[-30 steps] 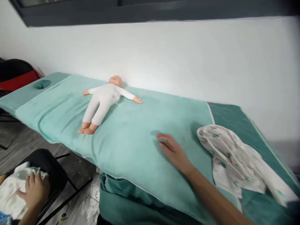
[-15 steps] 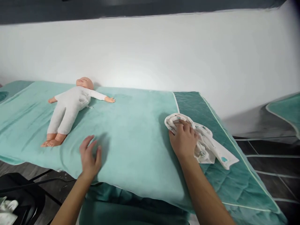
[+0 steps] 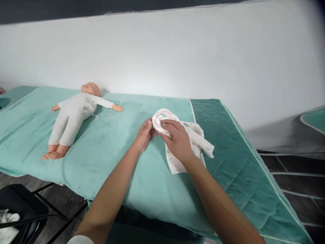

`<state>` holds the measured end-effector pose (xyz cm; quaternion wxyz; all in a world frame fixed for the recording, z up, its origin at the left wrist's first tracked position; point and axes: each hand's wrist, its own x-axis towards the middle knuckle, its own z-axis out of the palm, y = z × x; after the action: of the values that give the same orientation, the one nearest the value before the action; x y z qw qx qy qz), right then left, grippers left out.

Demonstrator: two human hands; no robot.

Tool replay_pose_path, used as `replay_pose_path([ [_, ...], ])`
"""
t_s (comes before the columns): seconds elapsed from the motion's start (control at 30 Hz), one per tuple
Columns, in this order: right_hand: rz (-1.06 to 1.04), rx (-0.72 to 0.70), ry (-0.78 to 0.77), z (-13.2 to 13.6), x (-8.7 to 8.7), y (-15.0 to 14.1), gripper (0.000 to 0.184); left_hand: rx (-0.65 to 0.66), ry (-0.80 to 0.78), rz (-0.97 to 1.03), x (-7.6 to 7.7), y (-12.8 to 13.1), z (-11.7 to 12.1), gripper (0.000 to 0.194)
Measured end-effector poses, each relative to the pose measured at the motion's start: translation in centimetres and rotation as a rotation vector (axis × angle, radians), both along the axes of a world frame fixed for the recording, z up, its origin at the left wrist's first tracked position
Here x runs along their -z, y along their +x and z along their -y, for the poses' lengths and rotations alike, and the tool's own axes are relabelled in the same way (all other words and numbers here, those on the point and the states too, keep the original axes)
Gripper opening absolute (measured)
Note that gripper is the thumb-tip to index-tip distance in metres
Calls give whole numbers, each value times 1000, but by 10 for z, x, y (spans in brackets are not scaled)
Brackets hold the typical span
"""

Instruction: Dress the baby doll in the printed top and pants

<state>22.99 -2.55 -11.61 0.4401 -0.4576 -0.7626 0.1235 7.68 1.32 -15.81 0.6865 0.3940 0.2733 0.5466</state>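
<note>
A white baby garment with small green prints lies bunched in front of me, one sleeve stretched to the right. My right hand grips its rolled upper part from above, fingers curled into the cloth. At the left edge of that roll, my left hand pinches the fabric between thumb and fingers. Farther left, a baby doll in a white long-sleeved suit lies on its back, arms spread, head toward the wall. Neither hand touches the doll.
A light green cover spreads over the table, with a darker quilted cloth at its right end. A white wall runs behind. At lower left stands a black chair with white cloth on it.
My right hand has brought the garment left, off most of the dark quilted cloth. My left hand has come across to the right and taken hold of the garment's edge.
</note>
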Motion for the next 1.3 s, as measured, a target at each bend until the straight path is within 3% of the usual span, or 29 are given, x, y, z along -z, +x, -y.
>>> replay_pose_path([
  [0.13, 88, -188, -72, -19, 5, -20, 14, -197, -41, 31, 0, -6, 0, 45],
  [0.23, -38, -54, -37, -19, 21, -22, 28, -240, -58, -35, 1, -7, 0, 37],
  [0.33, -68, 96, -40, -18, 31, -17, 55, -188, -36, -91, -1, -8, -1, 37],
  [0.43, -9, 74, -118, -20, 33, -13, 74, -66, -9, -138, -4, -11, 1, 43],
  [0.5, -5, 58, -156, -21, 31, -11, 77, -21, 1, -138, -5, -14, 3, 47],
  [0.73, -161, 101, -193, -18, 27, -11, 45, -62, -28, -99, -3, -13, 6, 37],
  [0.97, -307, -19, -30, -15, 21, -8, 13, -221, -91, 68, -4, -12, -1, 39],
  [1.07, -513, 27, -28, -17, 9, -1, 17, -310, -129, 108, -3, -14, -2, 37],
  [1.17, -978, 72, -106, -21, -3, 19, 28, -342, -154, 100, -3, -15, -1, 35],
  [1.23, -1235, -5, -189, -27, -6, 39, 33, -375, -169, 112, -3, -17, -1, 35],
  [1.3, -1266, -77, -269, -33, -4, 57, 41, -435, -182, 130, -4, -18, -1, 34],
])
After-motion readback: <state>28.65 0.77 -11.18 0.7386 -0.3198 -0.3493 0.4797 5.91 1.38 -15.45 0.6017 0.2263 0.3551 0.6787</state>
